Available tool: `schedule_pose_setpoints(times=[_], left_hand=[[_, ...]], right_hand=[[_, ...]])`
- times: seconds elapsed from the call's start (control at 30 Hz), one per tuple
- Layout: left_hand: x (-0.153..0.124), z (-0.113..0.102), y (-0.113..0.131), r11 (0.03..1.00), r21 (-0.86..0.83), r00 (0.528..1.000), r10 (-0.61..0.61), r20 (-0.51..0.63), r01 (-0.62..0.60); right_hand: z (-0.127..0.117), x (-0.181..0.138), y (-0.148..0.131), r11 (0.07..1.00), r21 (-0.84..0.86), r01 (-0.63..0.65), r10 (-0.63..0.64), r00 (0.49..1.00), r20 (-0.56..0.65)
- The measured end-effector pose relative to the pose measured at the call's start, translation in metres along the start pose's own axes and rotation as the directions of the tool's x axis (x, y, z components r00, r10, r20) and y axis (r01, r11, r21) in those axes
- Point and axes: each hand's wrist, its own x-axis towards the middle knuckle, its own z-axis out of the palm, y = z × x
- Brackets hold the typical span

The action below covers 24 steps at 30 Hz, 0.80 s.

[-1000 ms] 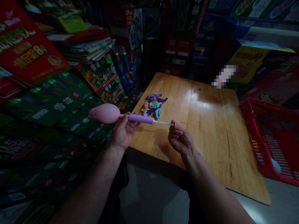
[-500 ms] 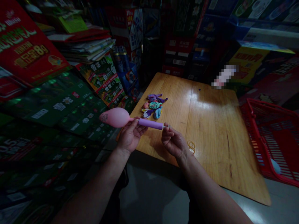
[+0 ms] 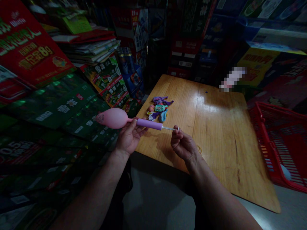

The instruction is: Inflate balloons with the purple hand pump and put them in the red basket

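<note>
A purple balloon pump [image 3: 150,124] spans the space between my hands above the near left part of the table. My left hand [image 3: 129,135] is closed at its nozzle end, pinching the neck of a pink balloon [image 3: 115,118] that is partly inflated and points left. My right hand [image 3: 182,143] grips the white handle at the other end, and a length of thin pale rod shows between handle and barrel. Behind the pump lies a pile of limp, colourful balloons [image 3: 159,108]. Some yellow rubber bands [image 3: 199,149] lie partly hidden behind my right hand.
The wooden table [image 3: 216,127] reaches away from me. A red basket [image 3: 271,140] with a pale round thing inside stands at its right. Green cartons [image 3: 64,107] are stacked close on the left, with more boxes behind. A small dark dot [image 3: 206,92] lies on the far tabletop.
My right hand has drawn the handle rightward, so more of the rod shows. My left hand, the barrel and the pink balloon have shifted a little left.
</note>
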Motion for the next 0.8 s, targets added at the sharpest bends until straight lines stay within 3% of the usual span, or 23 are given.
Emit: schedule_pose_setpoints(times=[0.07,0.17,0.4,0.6,0.8], left_hand=[[-0.004,0.003,-0.011,0.999,0.010,0.999,-0.051,0.020,0.051],[-0.006,0.006,-0.017,0.999,0.008,0.999,-0.050,-0.004,0.050],[0.002,0.002,0.003,0.997,-0.005,0.997,0.071,-0.043,-0.071],[-0.010,0.009,-0.021,1.000,-0.017,1.000,-0.020,-0.014,0.020],[-0.001,0.005,0.002,0.997,0.005,0.997,0.074,-0.029,-0.074]], right_hand=[[0.000,0.004,0.011,1.000,-0.019,-0.009,0.008,0.999,-0.043],[0.001,0.005,0.016,0.998,-0.053,-0.021,0.020,1.000,-0.017],[0.005,-0.005,-0.008,0.997,-0.070,0.026,-0.024,0.999,0.024],[0.001,-0.001,0.016,0.991,-0.134,-0.022,0.027,0.999,0.034],[0.006,-0.009,-0.009,0.997,-0.079,0.005,0.001,0.997,0.077]])
